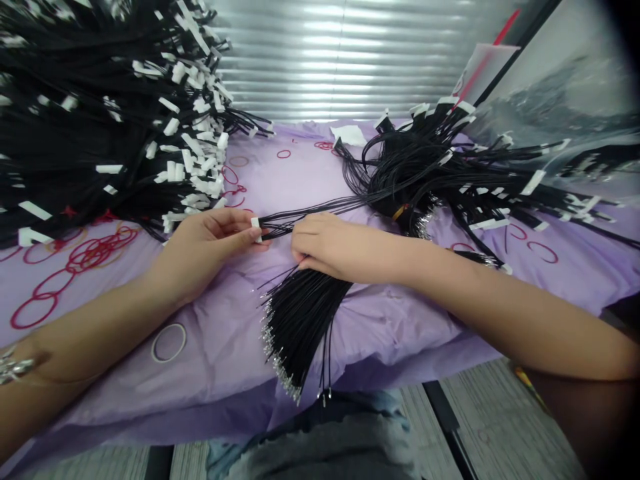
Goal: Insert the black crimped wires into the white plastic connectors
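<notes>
My left hand (215, 243) pinches a small white connector (256, 230) at the end of several thin black wires (320, 209). Those wires run right toward a tangled heap of wire harnesses (405, 160). Beside the connector, my right hand (340, 247) has its fingers curled in at the wires; its fingertips are hidden, so what exactly they grip does not show. Just below it, a fanned bundle of loose black wires (310, 307) with bare metal terminals lies over the front of the purple cloth (215, 373).
A big pile of black harnesses with white connectors (100, 127) fills the left. Red rubber bands (95, 253) and a pale ring (169, 343) lie on the cloth. A ridged metallic panel (330, 60) stands behind, with clear plastic bags (575, 100) at the right.
</notes>
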A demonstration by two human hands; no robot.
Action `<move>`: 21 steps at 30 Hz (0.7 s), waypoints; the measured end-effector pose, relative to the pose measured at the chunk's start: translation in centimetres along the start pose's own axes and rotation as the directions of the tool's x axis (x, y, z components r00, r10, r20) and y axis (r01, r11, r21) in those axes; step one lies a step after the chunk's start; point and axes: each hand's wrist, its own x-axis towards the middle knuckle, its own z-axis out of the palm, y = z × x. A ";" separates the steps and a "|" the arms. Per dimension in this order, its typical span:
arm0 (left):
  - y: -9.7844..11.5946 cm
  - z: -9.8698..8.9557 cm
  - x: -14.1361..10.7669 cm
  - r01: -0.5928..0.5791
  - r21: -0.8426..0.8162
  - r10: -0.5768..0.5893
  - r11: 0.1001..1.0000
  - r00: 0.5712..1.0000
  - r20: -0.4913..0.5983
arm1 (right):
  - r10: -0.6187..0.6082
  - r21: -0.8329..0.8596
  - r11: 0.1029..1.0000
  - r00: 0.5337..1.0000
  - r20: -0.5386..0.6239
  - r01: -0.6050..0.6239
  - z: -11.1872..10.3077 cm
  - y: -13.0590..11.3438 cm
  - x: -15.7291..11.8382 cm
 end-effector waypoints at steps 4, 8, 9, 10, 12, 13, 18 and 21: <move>0.1 0.0 0.2 -0.012 -0.010 0.012 1.000 1.000 0.000 | -0.056 0.079 0.995 0.998 -0.031 0.059 0.4 -0.6 0.1; 0.1 -0.1 0.2 -0.016 -0.009 0.016 1.000 1.000 0.003 | -0.079 0.113 0.991 0.997 0.006 0.078 1.1 -0.8 0.6; 0.1 -0.1 0.2 -0.014 -0.006 0.014 1.000 1.000 0.008 | -0.078 0.111 0.991 0.997 -0.010 0.078 1.2 -0.8 0.6; 0.1 -0.2 0.2 -0.015 -0.005 0.015 1.000 1.000 0.011 | -0.085 0.109 0.990 0.996 -0.031 0.088 1.3 -0.8 0.7; 0.1 -0.2 0.1 -0.017 -0.003 0.017 1.000 1.000 0.016 | -0.106 0.108 0.988 0.994 -0.037 0.110 1.1 -0.9 0.8; 0.1 -0.2 0.2 -0.017 -0.003 0.017 1.000 1.000 0.017 | -0.109 0.115 0.987 0.994 -0.018 0.110 1.0 -0.9 0.8; 0.0 -0.2 0.3 -0.016 0.003 0.016 1.000 1.000 0.020 | -0.028 0.192 0.981 0.994 0.103 0.008 0.4 -1.4 1.2; -0.1 -0.2 0.4 -0.009 -0.004 0.009 1.000 0.999 0.034 | 0.020 0.187 0.981 0.991 0.131 -0.044 0.7 -1.6 1.2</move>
